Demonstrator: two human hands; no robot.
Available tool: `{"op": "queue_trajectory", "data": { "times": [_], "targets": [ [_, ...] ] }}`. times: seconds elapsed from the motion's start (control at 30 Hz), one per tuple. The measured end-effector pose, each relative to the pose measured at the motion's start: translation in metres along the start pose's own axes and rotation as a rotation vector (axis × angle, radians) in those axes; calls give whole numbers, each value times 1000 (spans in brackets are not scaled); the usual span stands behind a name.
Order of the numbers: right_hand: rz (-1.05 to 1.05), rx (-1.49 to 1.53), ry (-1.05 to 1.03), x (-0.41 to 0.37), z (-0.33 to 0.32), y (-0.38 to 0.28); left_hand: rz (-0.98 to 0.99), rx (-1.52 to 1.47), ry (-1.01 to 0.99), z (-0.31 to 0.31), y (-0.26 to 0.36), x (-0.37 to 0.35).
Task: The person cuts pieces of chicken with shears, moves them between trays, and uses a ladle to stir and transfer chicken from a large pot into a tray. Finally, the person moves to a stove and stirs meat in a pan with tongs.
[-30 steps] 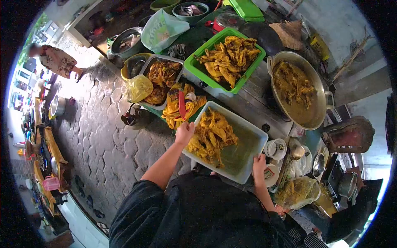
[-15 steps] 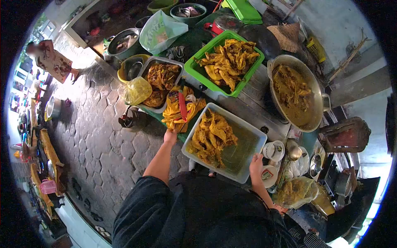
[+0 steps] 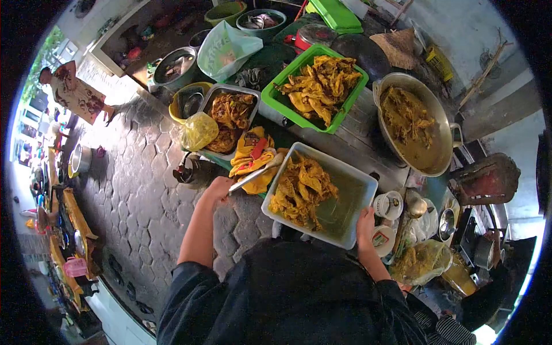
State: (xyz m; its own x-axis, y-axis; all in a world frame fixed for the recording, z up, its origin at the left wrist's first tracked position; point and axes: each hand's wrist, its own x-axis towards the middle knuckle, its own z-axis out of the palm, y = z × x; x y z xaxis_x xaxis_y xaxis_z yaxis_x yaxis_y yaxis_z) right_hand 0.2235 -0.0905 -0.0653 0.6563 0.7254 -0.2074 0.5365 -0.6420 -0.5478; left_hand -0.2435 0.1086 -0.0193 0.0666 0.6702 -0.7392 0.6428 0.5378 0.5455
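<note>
Tray (image 3: 351, 198) edge gripped by right fingers (image 3: 364, 221), left fingers (image 3: 222, 187) grasping pale flat object (image 3: 255, 176), paved floor (image 3: 138, 172) alongside

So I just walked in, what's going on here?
A person in black grips the edge of a pale tray with their right hand; yellow-brown meat, apparently chicken, is heaped toward its left side. Their left hand holds one end of what looks like a long metal utensil, near a yellow cloth. Beyond the tray, a green tub is piled with similar pieces, and a large pan holds more.
</note>
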Motion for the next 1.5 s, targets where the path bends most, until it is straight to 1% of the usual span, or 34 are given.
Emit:
{"op": "queue_trajectory", "data": {
  "times": [0.17,0.23,0.27,0.3,0.33,0.37,0.4,0.43,0.47,0.53,0.57,0.6,0.67,0.73,0.8,0.83,0.87,0.9,0.97,1.03,1.07,1.1,1.13,1.17,1.2,1.23,1.27,1.3,1.33,1.37,1.4,1.43,1.47,1.5],
  "targets": [
    [-21,-78,82,23,16,0,10,-97,-89,-12,-8,8],
    [129,-104,65,24,20,-11,-80,-309,-67,-1,-7,1],
    [129,-100,66,24,20,-15,-123,-413,-58,6,-6,-2],
    [208,-41,43,24,18,-20,-193,-580,-108,12,0,-12],
    [289,16,19,22,17,-24,-190,-578,-108,18,-6,-12],
    [290,17,21,17,17,-26,-140,-780,-197,26,-16,-9],
    [82,-239,330,13,19,-31,-85,-985,-285,33,-22,-9],
    [-137,-492,636,7,19,-43,-99,-969,-285,41,-21,-12],
    [-145,-489,638,4,16,-55,-94,-974,-281,49,-17,-13],
    [-514,-268,548,-12,3,-101,-42,-804,-172,66,-14,-15],
    [-545,-107,274,-17,13,-115,31,-792,-166,76,-20,-10],
    [-566,53,1,-23,26,-130,32,-795,-166,82,-14,-15],
    [-635,336,-277,-50,45,-176,55,-807,-104,89,4,-25],
    [-601,401,-531,-64,70,-207,95,-768,-108,95,3,-19],
    [-410,362,-701,-75,88,-235,161,-679,-125,101,0,-14],
    [-412,361,-709,-78,101,-238,110,-602,-115,99,13,-26],
    [-428,314,-638,-79,118,-240,276,-457,-76,103,12,-28],
    [-444,268,-566,-80,128,-244,244,-501,-17,107,15,-30],
    [-407,299,-588,-75,143,-248,208,-546,44,107,11,-32],
    [-368,324,-606,-64,165,-240,309,-686,-194,100,-3,-26],
    [-320,412,-621,-54,190,-227,306,-690,-193,100,-8,-22],
    [-269,499,-636,-49,204,-219,200,-701,-138,100,-13,-17],
    [-270,497,-641,-50,200,-222,95,-710,-82,100,-21,-10],
    [-269,488,-597,-48,194,-224,215,-628,-62,94,-31,1],
    [-267,477,-550,-50,182,-230,213,-629,-63,90,-23,-1],
    [-103,518,-650,-57,148,-250,210,-675,1,84,-8,-8],
    [-101,512,-649,-63,123,-263,205,-722,64,80,3,-9],
    [-44,582,-720,-68,102,-274,203,-726,60,79,8,-2],
    [13,654,-790,-69,94,-278,172,-832,30,80,10,9],
    [16,650,-788,-66,98,-273,139,-936,-1,80,12,21],
    [-82,602,-780,-61,106,-264,139,-937,-4,84,7,45],
    [-178,555,-768,-57,110,-255,164,-939,47,90,-2,76],
    [-174,557,-761,-54,109,-247,190,-940,95,93,-3,95],
    [-313,531,-735,-49,104,-236,78,-1005,138,90,7,98]
  ]
}}
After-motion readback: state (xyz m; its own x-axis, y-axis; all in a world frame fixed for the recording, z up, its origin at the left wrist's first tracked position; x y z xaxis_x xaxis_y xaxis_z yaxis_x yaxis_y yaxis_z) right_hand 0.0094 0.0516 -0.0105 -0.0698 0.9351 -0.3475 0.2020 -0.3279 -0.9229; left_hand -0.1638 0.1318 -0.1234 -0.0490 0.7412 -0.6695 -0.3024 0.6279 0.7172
